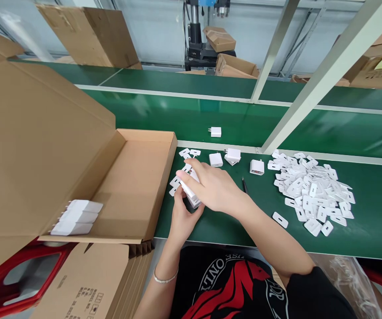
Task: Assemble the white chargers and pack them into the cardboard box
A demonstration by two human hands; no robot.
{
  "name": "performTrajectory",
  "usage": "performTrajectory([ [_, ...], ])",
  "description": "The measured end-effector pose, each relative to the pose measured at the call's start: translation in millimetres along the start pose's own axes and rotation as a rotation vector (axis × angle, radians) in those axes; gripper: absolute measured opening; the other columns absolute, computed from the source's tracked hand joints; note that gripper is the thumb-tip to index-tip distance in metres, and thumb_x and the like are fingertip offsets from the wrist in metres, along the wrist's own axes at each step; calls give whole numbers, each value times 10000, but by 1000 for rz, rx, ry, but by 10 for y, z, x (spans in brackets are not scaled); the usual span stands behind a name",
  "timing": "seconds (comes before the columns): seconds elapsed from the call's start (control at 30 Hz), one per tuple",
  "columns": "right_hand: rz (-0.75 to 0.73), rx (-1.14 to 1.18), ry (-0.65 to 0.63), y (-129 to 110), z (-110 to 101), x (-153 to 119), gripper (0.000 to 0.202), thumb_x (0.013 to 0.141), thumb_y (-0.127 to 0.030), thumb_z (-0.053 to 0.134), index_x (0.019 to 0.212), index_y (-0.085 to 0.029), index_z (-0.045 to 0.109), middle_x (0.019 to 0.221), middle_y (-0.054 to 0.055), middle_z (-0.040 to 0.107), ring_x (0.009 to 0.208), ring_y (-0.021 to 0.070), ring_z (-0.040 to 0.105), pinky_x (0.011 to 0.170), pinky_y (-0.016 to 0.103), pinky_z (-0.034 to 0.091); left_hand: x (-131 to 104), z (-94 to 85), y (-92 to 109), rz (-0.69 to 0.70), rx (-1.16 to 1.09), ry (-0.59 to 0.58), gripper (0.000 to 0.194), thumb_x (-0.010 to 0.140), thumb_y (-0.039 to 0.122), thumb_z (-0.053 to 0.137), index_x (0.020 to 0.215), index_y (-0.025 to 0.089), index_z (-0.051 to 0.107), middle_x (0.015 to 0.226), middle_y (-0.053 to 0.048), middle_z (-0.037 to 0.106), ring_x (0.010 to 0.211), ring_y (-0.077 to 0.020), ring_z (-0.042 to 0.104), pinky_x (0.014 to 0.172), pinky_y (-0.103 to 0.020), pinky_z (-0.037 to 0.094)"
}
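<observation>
Both of my hands meet at the near left of the green bench, around a white power adapter (193, 200). My left hand (184, 218) is closed on it from below, fingers and thumb at its near end. From above, my right hand (214, 185) is closed over its upper side, covering much of it. Small white slotted plates (175, 182) lie just beyond the hands. More white adapters stand behind them: one (216, 160), another atop white pieces (233, 154), and one with its ports showing (256, 167). Black tweezers (244, 184) lie partly behind my right wrist.
At left, an open cardboard box (159, 199) holds several white adapters (78, 217). A heap of white slotted plates (313, 190) covers the right part of the bench. A single adapter (215, 131) is against the green back panel. A slanted metal post (323, 79) rises behind.
</observation>
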State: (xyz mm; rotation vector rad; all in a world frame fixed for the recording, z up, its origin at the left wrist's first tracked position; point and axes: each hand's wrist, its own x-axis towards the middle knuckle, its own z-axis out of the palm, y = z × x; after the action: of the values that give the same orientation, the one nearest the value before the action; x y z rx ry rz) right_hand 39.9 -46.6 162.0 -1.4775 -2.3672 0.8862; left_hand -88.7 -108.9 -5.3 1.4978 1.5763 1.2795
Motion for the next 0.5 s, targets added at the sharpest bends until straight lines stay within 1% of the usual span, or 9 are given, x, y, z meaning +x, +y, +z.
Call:
performTrajectory([
  [0.1,-58,152,23,115,-46,-56,619,1089,-622,334,1551,-230,464,1506,141,587,1311,323,611,1047,458,480,13,30,-8,-16,0,40,792,849,368,793,1511,209,388,1429,-169,584,1249,-312,649,962,-424,578],
  [0.17,-91,215,0,169,-57,-90,612,1080,-627,363,1548,-250,477,1562,123,538,1339,313,589,1076,460,470,15,43,-2,-34,1,54,767,854,371,790,1500,213,407,1419,-162,596,1253,-313,649,963,-425,578],
  [0.27,-89,233,-46,208,-21,-124,600,1058,-634,419,1521,-264,512,1520,132,562,1263,315,631,1032,473,500,11,53,29,-45,-23,49,734,863,365,781,1489,217,428,1421,-160,608,1278,-323,640,993,-448,568],
  [0.33,-98,201,-55,222,43,-136,607,1001,-598,572,1501,-256,526,1455,146,597,1200,318,655,980,466,527,6,50,57,-56,-53,44,752,851,359,787,1496,216,428,1405,-165,626,1250,-332,658,963,-453,578],
  [0.4,-108,150,-51,239,139,-146,676,921,-445,728,1524,-254,489,1416,150,609,1120,302,682,910,432,555,1,42,79,-107,-45,40,767,832,358,799,1494,225,436,1358,-159,659,1184,-336,692,890,-438,594],
  [0.43,-106,118,-44,250,195,-153,731,891,-346,756,1550,-255,452,1413,152,604,1074,288,695,874,414,564,-2,37,87,-139,-20,43,760,821,358,804,1481,230,450,1330,-152,676,1154,-338,703,860,-433,595],
  [0.5,-94,48,-11,279,311,-173,794,875,-188,716,1591,-260,380,1417,154,593,1003,265,710,820,393,574,-7,33,97,-185,41,56,723,803,352,808,1442,239,489,1304,-141,692,1136,-346,707,847,-440,588],
])
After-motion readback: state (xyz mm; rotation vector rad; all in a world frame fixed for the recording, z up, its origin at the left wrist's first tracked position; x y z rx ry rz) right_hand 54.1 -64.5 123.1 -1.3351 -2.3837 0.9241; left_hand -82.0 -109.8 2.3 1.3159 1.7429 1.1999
